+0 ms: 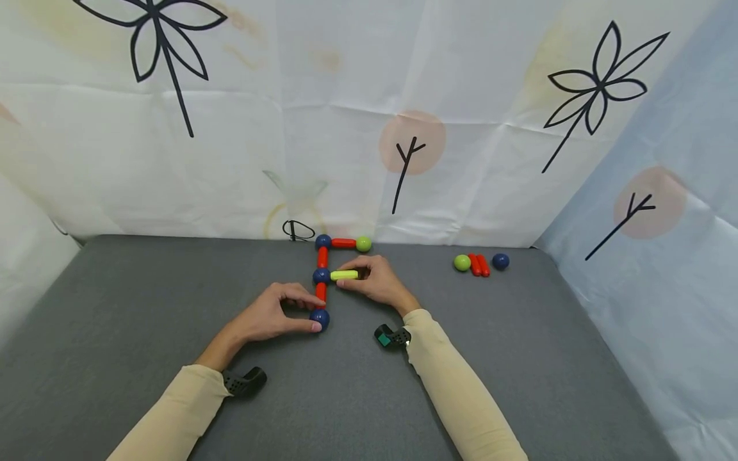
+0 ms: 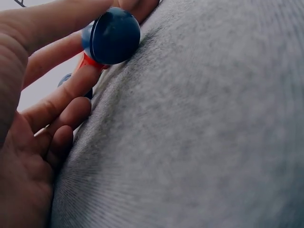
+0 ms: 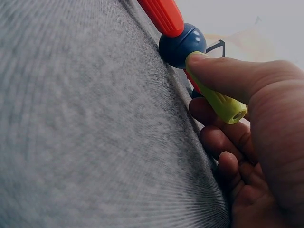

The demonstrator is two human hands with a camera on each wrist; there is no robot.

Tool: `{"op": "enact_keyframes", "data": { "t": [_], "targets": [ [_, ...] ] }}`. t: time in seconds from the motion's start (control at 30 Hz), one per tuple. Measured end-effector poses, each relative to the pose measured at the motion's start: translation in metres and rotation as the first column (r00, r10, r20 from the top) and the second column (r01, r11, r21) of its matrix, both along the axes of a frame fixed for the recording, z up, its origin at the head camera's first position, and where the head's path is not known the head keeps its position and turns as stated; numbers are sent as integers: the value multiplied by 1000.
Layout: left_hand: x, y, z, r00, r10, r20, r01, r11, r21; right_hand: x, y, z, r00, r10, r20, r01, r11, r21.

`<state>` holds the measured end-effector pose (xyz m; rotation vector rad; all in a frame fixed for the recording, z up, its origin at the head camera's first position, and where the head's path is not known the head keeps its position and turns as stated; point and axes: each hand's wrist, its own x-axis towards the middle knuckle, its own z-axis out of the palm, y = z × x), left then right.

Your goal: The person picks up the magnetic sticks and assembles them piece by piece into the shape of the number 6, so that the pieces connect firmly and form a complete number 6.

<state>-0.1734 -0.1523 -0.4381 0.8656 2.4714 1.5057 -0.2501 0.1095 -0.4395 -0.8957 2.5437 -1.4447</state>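
A figure of blue balls and red rods lies on the grey table, with a top arm made of a red rod and a green ball. My left hand holds its near end, the thumb against the lowest blue ball and fingers along the lower red rod. Between thumb and fingers, my right hand pinches a yellow-green rod. One end of that rod meets the middle blue ball; its other end, with a small hole, points back toward the palm.
To the right on the table lie a loose green ball, two red rods side by side and a blue ball. A white cloth with drawn plants rises behind the table's back edge.
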Motion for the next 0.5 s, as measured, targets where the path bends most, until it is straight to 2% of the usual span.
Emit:
{"op": "enact_keyframes", "data": {
  "t": [0.13,0.5],
  "targets": [
    [-1,0,-1,1000,-26,5,26,1000,-12,1,0,1,1000,-2,-5,2,1000,6],
    [-2,-2,0,999,-34,19,35,999,-16,0,-1,2,1000,-2,1,2,1000,23]
  ]
}}
